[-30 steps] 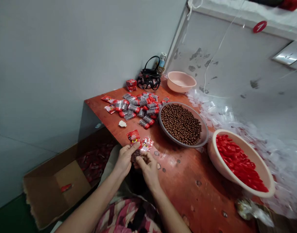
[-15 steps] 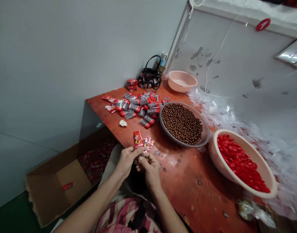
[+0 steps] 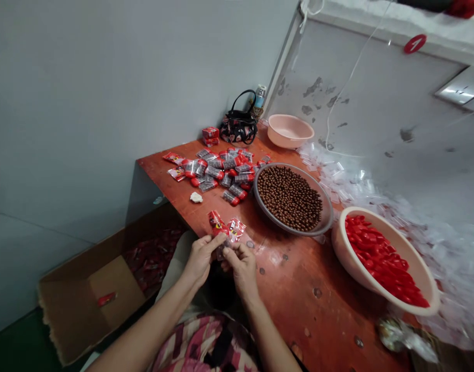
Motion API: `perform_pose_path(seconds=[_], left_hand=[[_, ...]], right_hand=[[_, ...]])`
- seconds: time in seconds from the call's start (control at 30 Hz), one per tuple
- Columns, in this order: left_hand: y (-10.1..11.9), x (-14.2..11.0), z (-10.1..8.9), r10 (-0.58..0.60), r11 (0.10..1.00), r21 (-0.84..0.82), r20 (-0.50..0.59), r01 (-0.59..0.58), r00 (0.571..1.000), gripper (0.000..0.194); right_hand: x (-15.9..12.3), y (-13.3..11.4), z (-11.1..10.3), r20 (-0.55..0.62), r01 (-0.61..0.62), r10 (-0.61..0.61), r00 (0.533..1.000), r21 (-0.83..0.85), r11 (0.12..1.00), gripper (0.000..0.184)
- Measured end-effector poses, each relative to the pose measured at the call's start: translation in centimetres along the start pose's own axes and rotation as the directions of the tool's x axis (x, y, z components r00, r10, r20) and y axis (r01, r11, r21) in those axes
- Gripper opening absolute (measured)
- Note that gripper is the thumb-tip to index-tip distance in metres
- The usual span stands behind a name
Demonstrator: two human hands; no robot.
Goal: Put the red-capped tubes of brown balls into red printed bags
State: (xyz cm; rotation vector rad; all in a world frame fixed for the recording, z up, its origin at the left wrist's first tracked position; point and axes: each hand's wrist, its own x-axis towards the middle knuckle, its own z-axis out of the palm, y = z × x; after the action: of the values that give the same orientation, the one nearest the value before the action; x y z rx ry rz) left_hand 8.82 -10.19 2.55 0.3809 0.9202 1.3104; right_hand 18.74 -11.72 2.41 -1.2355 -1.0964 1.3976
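Observation:
My left hand (image 3: 201,258) is closed, thumb and fingers pinching a red printed wrapper (image 3: 216,221) near the table's front edge. Closed as well, my right hand (image 3: 242,264) grips the lower end of the same piece, where a small clear container (image 3: 222,251) with dark contents shows between the fingers. My fingers cover most of that container. Just beyond my fingertips lies a shiny red and clear printed packet (image 3: 235,229) on the table. Farther back is a pile of clear containers with red caps (image 3: 221,170), filled with brown balls.
On the red table (image 3: 299,289) stand a grey basin of brown chocolate balls (image 3: 291,199), a pink basin (image 3: 339,248) of red caps and another pink basin (image 3: 287,135). Clear plastic pieces (image 3: 407,232) heap along the wall. A handbag (image 3: 239,126) stands behind; a cardboard box (image 3: 77,315) is lower left.
The red wrapper has tilted to the left and sunk slightly between my hands. More of the dark-filled container shows. Both hands stay in nearly the same place.

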Motion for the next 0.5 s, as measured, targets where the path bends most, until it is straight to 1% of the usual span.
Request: perform_pose_path(seconds=[0.03,0.13,0.2,0.27,0.33,0.43,0.5], left_hand=[[0.1,0.1,0.0,0.005,1.0,-0.017,-0.007,-0.005,1.0,0.02],[0.2,0.4,-0.1,0.019,0.999,-0.048,-0.045,-0.022,0.999,0.02],[0.0,0.5,-0.1,-0.006,0.999,-0.044,-0.052,0.004,0.999,0.02],[-0.3,0.4,0.0,-0.045,0.998,-0.049,-0.028,0.044,0.999,0.021],[-0.6,0.1,0.2,-0.074,0.995,-0.066,0.001,0.074,0.997,0.023],[-1.1,-0.3,0.4,-0.083,0.994,-0.064,0.003,0.083,0.997,0.027],[-1.1,-0.6,0.6,-0.069,0.997,-0.044,0.01,0.069,0.998,0.029]], right_hand=[[0.0,0.1,0.0,0.002,0.011,-0.011,1.0,-0.028,1.0,0.013],[-0.4,0.1,0.1,0.007,0.12,-0.12,0.993,-0.182,0.976,0.013],[-0.6,-0.1,0.2,0.023,0.157,-0.155,0.988,-0.213,0.964,0.015],[-0.7,-0.1,0.3,0.018,0.131,-0.129,0.991,-0.151,0.98,0.015],[-0.5,0.1,0.4,0.007,0.072,-0.072,0.997,-0.04,0.997,0.014],[-0.2,0.4,0.4,0.004,-0.009,0.008,1.0,0.121,0.993,0.014],[0.0,0.6,0.3,0.005,-0.034,0.034,0.999,0.176,0.984,0.015]])
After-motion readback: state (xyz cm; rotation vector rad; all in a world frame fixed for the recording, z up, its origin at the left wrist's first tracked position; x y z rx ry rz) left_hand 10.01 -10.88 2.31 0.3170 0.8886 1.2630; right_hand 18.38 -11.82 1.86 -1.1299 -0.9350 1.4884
